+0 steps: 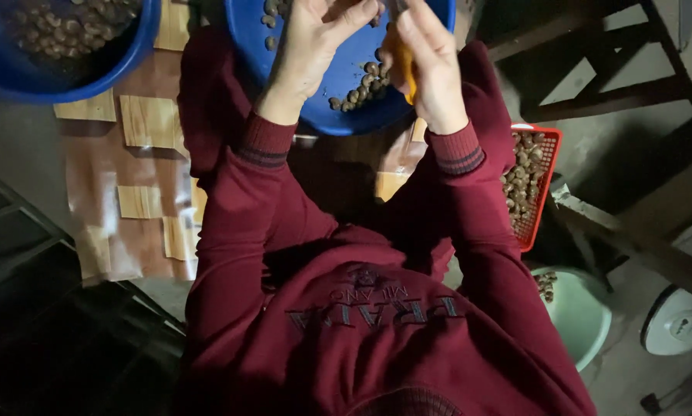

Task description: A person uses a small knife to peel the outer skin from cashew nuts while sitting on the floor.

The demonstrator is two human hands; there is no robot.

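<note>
Hands (373,50) raised together over blue basin (346,92).

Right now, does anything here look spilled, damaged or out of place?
Nothing stands out. The nuts sit inside the blue basin, the red basket and the green bowl; none lie loose. Both hands, left and right, work over the basin.

Blue basin (346,92) blocks ahead; red basket (542,177) and green bowl (585,316) crowd the right; left floor mat (99,177) open.
</note>
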